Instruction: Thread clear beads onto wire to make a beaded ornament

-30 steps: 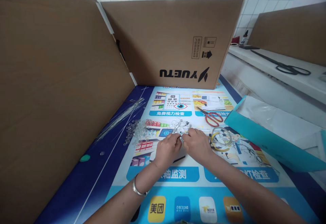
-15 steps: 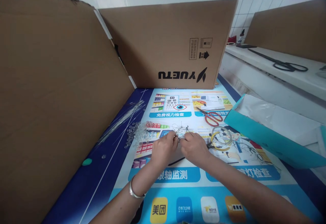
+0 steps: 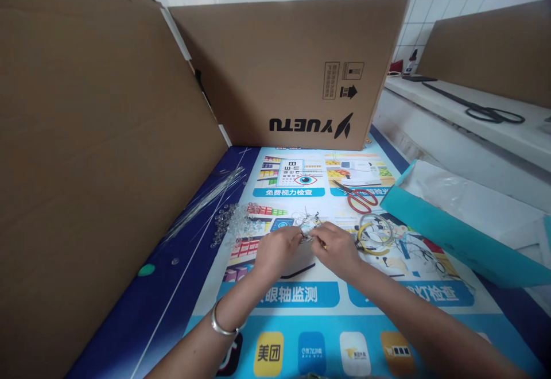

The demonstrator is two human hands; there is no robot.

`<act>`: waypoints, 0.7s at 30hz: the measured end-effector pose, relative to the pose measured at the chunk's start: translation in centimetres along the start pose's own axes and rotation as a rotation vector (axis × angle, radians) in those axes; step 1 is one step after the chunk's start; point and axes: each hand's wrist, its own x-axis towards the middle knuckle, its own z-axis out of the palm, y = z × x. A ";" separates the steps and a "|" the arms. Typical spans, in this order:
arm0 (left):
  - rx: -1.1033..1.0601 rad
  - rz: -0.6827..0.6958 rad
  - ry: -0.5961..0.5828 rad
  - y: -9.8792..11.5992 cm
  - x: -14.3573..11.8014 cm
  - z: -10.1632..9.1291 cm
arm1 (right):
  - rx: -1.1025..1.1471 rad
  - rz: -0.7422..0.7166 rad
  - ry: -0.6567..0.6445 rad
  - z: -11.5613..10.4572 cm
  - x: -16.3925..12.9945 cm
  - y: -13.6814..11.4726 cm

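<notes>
My left hand (image 3: 279,251) and my right hand (image 3: 337,250) meet over the middle of the printed mat, fingers pinched close together. Between and just beyond the fingertips is a small tangle of thin wire (image 3: 306,218), with clear bits and dark ends. Both hands appear to grip this piece; the exact hold is hidden by the fingers. Left of my hands lies a pile of clear beads (image 3: 235,222). Yellow-handled pliers (image 3: 364,240) rest just right of my right hand, beside a coil of wire (image 3: 390,227).
Red-handled scissors (image 3: 362,200) lie beyond my right hand. A teal box (image 3: 456,244) stands at the right. Straight wire strands (image 3: 206,201) lie at the left, near a green blob (image 3: 147,270). Cardboard panels (image 3: 241,74) wall the left and back. Black scissors (image 3: 495,115) lie on a white ledge.
My right hand has shifted slightly right and its fingers have turned a little. My left hand stays near the same spot, still pinching. The view has moved slightly.
</notes>
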 end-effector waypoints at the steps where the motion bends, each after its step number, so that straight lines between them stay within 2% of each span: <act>1: -0.032 0.006 -0.003 0.0 0.0 0.0 | 0.002 -0.004 0.008 -0.1 0.0 0.0; 7: -0.211 0.076 -0.051 -0.5 0.3 0.0 | -0.013 -0.049 0.003 -0.7 0.3 -0.3; 12: -0.426 0.121 -0.042 -0.9 0.3 0.0 | 0.036 -0.045 -0.010 -1.2 0.1 -0.8; 17: -0.508 0.142 -0.050 -0.8 0.2 0.2 | 0.046 -0.037 -0.027 -1.4 0.0 -0.9; 21: -0.525 0.102 -0.062 -0.1 0.0 0.0 | 0.028 -0.035 -0.054 -1.5 0.2 -0.7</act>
